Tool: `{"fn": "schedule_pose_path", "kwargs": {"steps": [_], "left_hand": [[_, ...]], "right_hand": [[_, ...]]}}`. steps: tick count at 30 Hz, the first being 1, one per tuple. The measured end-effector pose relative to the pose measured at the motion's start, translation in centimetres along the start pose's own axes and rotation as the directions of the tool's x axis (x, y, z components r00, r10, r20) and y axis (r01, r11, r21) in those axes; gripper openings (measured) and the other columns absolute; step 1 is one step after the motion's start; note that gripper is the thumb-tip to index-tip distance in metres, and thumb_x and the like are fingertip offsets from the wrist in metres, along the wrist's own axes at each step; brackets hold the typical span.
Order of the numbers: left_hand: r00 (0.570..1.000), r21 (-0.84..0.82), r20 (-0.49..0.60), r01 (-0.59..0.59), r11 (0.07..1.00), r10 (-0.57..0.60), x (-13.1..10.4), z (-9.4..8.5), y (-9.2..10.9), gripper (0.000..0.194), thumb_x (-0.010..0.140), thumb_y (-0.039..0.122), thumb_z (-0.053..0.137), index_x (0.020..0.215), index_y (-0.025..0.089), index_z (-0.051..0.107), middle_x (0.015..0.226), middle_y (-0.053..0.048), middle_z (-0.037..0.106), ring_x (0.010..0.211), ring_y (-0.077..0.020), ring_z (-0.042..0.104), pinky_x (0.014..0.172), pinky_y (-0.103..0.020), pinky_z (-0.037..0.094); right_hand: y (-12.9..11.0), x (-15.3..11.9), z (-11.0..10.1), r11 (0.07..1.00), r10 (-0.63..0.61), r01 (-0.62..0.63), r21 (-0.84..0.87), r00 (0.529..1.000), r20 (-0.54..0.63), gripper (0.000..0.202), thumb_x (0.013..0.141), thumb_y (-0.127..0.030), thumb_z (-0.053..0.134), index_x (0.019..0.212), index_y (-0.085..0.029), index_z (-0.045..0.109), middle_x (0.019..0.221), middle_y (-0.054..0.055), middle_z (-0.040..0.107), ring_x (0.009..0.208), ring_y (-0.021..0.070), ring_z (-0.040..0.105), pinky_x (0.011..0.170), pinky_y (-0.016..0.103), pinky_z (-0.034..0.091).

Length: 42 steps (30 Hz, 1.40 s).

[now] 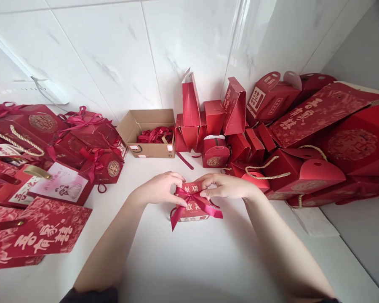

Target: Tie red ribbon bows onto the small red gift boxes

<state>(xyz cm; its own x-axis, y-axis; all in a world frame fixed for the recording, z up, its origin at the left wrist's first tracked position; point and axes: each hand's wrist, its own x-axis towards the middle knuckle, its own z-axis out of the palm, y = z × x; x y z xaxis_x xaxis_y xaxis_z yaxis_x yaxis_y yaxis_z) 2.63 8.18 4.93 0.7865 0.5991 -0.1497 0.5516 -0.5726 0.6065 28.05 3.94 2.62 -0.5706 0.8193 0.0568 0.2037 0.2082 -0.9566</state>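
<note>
A small red gift box [192,213] with gold Chinese characters sits on the white table in front of me. Across its top is a dark red satin ribbon [208,208], tied in a bow with two tails hanging toward me. My left hand [162,190] pinches the ribbon at the bow's left side, thumb close to the knot. On the other side, my right hand [224,186] is closed on the bow's right loop between thumb and fingers. Both hands partly cover the loops and the box's far corners.
An open cardboard box [151,149] of red ribbons stands by the tiled wall. Red boxes with bows [105,166] and gift bags [47,233] crowd the left. More red boxes [216,156], some with rope handles, are piled from the back to the right.
</note>
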Motion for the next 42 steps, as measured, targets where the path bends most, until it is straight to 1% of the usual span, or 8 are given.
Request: {"fn": "schedule_pose_path", "kwargs": {"steps": [3,11,20,27,32,38,40,42], "left_hand": [[1.000,0.049,-0.014,0.014,0.999,-0.014,0.1,0.2,-0.3,0.037,0.067,0.061,0.075,0.072,0.024,0.070,0.117,-0.005,0.066,0.104,-0.0294,0.061,0.084,-0.034,0.043],[0.997,0.200,-0.025,0.076,0.977,-0.072,-0.5,-0.2,0.8,0.051,0.068,0.071,0.065,0.064,0.021,0.060,0.108,-0.003,0.068,0.101,-0.0283,0.061,0.087,-0.035,0.040],[0.992,0.191,-0.078,0.115,0.975,-0.102,-0.6,-0.5,1.1,0.049,0.065,0.069,0.070,0.069,0.021,0.063,0.115,-0.004,0.066,0.102,-0.0264,0.062,0.084,-0.033,0.045],[0.979,0.185,-0.199,-0.015,0.983,0.053,-3.0,-2.1,3.9,0.039,0.081,0.058,0.062,0.103,0.027,0.069,0.126,-0.002,0.061,0.113,-0.0240,0.060,0.094,-0.033,0.046],[0.967,0.252,-0.251,0.022,0.968,0.044,-3.7,-2.0,4.9,0.063,0.065,0.055,0.079,0.120,0.030,0.061,0.132,-0.002,0.058,0.112,-0.0263,0.061,0.090,-0.034,0.049],[0.940,0.393,-0.325,0.029,0.919,0.109,-3.3,-2.0,5.3,0.054,0.073,0.051,0.075,0.119,0.029,0.057,0.137,-0.002,0.057,0.119,-0.0281,0.058,0.093,-0.040,0.049],[0.920,0.470,-0.362,0.040,0.882,0.151,-3.3,-2.0,5.3,0.045,0.077,0.047,0.073,0.113,0.027,0.055,0.146,-0.004,0.051,0.125,-0.0294,0.055,0.098,-0.044,0.047],[0.898,0.531,-0.394,0.049,0.846,0.195,-3.4,-2.1,5.3,0.030,0.081,0.041,0.070,0.101,0.024,0.055,0.151,-0.006,0.045,0.129,-0.0303,0.052,0.102,-0.048,0.045]], "right_hand": [[0.0,0.0,-0.3,0.987,0.055,-0.025,-0.161,0.982,0.183,0.033,0.091,-0.042,0.059,0.068,-0.020,0.068,0.086,0.002,0.064,0.077,0.0178,0.058,0.072,0.029,0.044],[-0.5,-0.1,-0.5,0.968,0.103,-0.053,-0.246,0.976,0.194,0.036,0.092,-0.046,0.055,0.072,-0.017,0.064,0.082,0.002,0.060,0.078,0.0176,0.055,0.073,0.028,0.041],[-1.4,-0.3,-0.1,0.951,0.114,-0.072,-0.302,0.986,0.124,0.039,0.092,-0.050,0.051,0.076,-0.019,0.067,0.087,0.003,0.065,0.082,0.0203,0.058,0.079,0.032,0.044],[-4.1,-1.6,0.3,0.965,-0.069,0.059,-0.255,0.997,-0.029,0.044,0.097,-0.055,0.042,0.110,-0.025,0.071,0.122,0.005,0.066,0.118,0.0245,0.057,0.105,0.036,0.040],[-4.6,-2.4,-0.1,0.948,-0.091,0.063,-0.311,0.993,-0.075,0.044,0.096,-0.055,0.045,0.093,-0.021,0.072,0.118,0.005,0.067,0.115,0.0248,0.058,0.102,0.038,0.042],[-4.8,-2.8,-0.1,0.928,-0.150,0.088,-0.362,0.978,-0.147,0.038,0.099,-0.048,0.044,0.093,-0.022,0.070,0.126,0.006,0.061,0.119,0.0239,0.058,0.104,0.040,0.044],[-5.1,-3.1,0.2,0.893,-0.225,0.139,-0.428,0.962,-0.157,0.028,0.094,-0.047,0.055,0.105,-0.024,0.069,0.136,0.006,0.054,0.125,0.0246,0.054,0.107,0.040,0.043],[-5.2,-3.2,0.5,0.851,-0.260,0.140,-0.506,0.950,-0.175,0.045,0.083,-0.045,0.071,0.124,-0.028,0.061,0.148,0.007,0.043,0.132,0.0273,0.049,0.110,0.043,0.042]]}}
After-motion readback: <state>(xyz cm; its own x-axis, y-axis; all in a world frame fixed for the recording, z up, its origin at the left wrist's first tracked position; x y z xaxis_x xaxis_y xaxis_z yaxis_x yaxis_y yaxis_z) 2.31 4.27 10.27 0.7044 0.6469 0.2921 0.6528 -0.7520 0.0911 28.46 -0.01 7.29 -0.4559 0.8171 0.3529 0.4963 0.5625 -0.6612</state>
